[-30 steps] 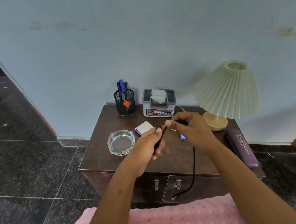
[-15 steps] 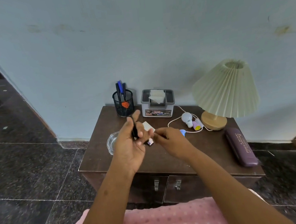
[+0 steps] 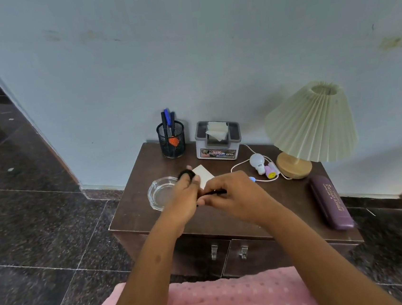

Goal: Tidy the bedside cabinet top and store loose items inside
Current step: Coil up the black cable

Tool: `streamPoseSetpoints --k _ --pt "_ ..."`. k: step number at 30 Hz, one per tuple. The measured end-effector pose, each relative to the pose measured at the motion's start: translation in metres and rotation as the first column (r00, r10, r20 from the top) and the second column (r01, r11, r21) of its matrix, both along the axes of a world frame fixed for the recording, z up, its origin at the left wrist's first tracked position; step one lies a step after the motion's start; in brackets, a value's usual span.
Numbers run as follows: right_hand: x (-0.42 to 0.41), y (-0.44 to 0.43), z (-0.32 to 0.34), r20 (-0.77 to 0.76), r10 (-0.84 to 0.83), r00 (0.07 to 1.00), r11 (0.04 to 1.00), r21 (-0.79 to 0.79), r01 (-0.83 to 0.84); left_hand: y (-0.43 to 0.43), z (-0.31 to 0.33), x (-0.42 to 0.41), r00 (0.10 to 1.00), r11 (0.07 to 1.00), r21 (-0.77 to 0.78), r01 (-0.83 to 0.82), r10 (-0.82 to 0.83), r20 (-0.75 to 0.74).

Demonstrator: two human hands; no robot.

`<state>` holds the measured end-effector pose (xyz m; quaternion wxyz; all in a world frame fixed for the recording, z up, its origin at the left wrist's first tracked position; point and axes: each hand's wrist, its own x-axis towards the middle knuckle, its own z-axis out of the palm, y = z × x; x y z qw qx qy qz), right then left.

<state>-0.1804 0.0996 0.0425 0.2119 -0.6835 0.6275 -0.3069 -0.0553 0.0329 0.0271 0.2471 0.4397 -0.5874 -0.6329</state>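
black cable (image 3: 211, 193) sits wound round our left hand (image 3: 186, 198) fingers above the bedside cabinet (image 3: 132, 216), loose end running sideways into our right hand (image 3: 234, 198), pinched tight, so that's the nearer one.

Both forearms are reaching forward, converging toward the middle. The left hand (image 3: 184, 193) is curling its fingers into a closed grip, knuckles up. The right hand (image 3: 234, 196) is sitting just right of it, touching, fingers pinching shut, its wrist angling in from the near right.
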Motion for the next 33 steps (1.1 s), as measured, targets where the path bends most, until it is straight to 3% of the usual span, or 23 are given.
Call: streamPoseSetpoints --k 4,7,12,14,16,18,24,26,29,33 --pt "-0.016 0.005 0.006 0.111 -0.113 0.987 0.985 -0.119 0.127 0.010 0.006 -0.006 0.965 0.946 0.201 0.253 -0.233 -0.121" --pt "-0.023 0.004 0.008 0.159 -0.179 0.971 0.953 -0.217 0.211 0.012 0.012 -0.006 0.913 0.865 0.347 0.363 -0.257 -0.316" --pt "-0.022 -0.001 0.004 0.314 -0.166 0.935 0.953 -0.192 0.234 0.013 0.015 -0.002 0.844 0.778 0.422 0.465 -0.245 -0.478" --pt "-0.017 -0.003 0.004 0.467 -0.116 0.876 0.967 -0.150 0.208 0.013 0.017 -0.001 0.833 0.777 0.422 0.468 -0.229 -0.503" --pt "-0.013 -0.004 0.005 0.650 -0.050 0.759 0.986 -0.090 0.141 0.012 0.018 0.002 0.833 0.783 0.420 0.459 -0.214 -0.511" --pt "-0.012 -0.002 0.006 0.725 -0.039 0.688 0.997 -0.018 0.076 0.012 0.018 0.003 0.834 0.789 0.409 0.458 -0.222 -0.505" --pt "-0.021 -0.002 0.003 0.651 -0.124 0.749 0.992 0.075 0.100 0.007 0.018 0.004 0.777 0.774 0.401 0.490 -0.179 -0.603" --pt "-0.019 -0.003 0.000 0.666 -0.173 0.726 0.983 0.168 0.080 0.006 0.017 0.003 0.761 0.777 0.400 0.486 -0.151 -0.631" --pt "-0.019 -0.002 -0.003 0.710 -0.214 0.671 0.960 0.280 0.010 0.005 0.013 0.001 0.777 0.822 0.398 0.407 -0.082 -0.625" --pt "-0.013 -0.003 -0.004 0.741 -0.150 0.654 0.968 0.245 -0.056 0.003 0.011 0.000 0.836 0.872 0.400 0.283 -0.019 -0.548"
